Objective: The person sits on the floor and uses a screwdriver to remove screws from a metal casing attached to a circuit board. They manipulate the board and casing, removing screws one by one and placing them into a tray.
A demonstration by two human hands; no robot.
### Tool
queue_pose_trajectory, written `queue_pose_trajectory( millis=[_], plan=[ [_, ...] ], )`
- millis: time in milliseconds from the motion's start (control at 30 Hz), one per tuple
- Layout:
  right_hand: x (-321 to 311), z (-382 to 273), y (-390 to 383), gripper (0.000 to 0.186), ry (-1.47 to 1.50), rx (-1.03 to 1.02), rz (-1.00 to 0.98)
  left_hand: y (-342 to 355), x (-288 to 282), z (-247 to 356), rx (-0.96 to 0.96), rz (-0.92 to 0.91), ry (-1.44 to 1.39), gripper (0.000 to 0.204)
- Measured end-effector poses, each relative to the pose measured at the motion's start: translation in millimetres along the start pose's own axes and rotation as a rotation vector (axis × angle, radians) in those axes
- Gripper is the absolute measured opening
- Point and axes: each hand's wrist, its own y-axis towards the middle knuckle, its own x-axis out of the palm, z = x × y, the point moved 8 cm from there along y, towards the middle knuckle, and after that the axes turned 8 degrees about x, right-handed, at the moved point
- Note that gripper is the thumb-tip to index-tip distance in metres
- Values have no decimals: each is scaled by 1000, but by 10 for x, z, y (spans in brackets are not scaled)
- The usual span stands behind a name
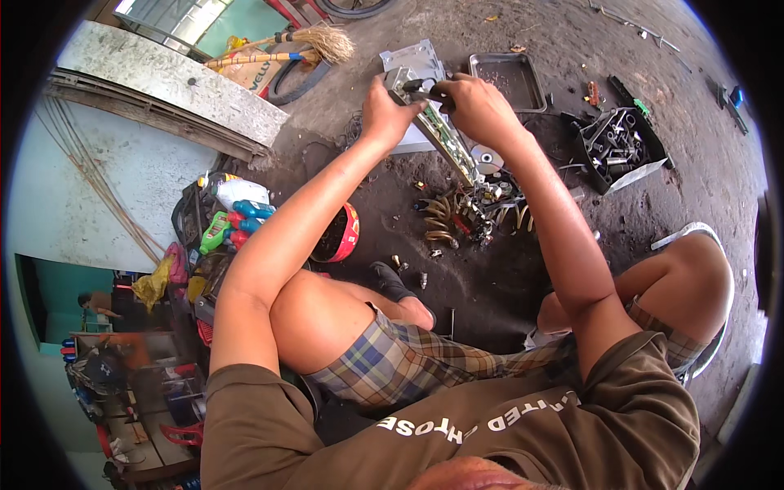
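Note:
Both hands are raised at the top middle, out in front of me. My left hand is closed round the upper end of a long narrow device part, a metal frame with a green circuit board along it. My right hand is closed on a small dark piece at that same end; its exact kind is hard to make out. The long part slants down toward a heap of dismantled pieces on the ground. Behind the hands lies a pale grey casing, partly hidden by them.
A heap of copper-coloured coils and metal scraps lies below the hands, beside a shiny disc. To the right are a shallow metal tray and a black bin of wrenches and sockets. A red round container and bottles stand left.

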Motion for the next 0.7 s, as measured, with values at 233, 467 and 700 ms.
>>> queue_pose_trajectory(
  millis=[233, 467, 700],
  plan=[
    [394, 306, -15, 34, 324, 140, -48, 20, 62, -165, -47, -88, -117, 78],
    [910, 557, -309, 43, 819, 719, 164, 46, 126, -117, -59, -173, -207, 90],
    [723, 281, -204, 19, 1197, 624, 284, 25, 94, -39, 13, -196, -211, 86]
  ],
)
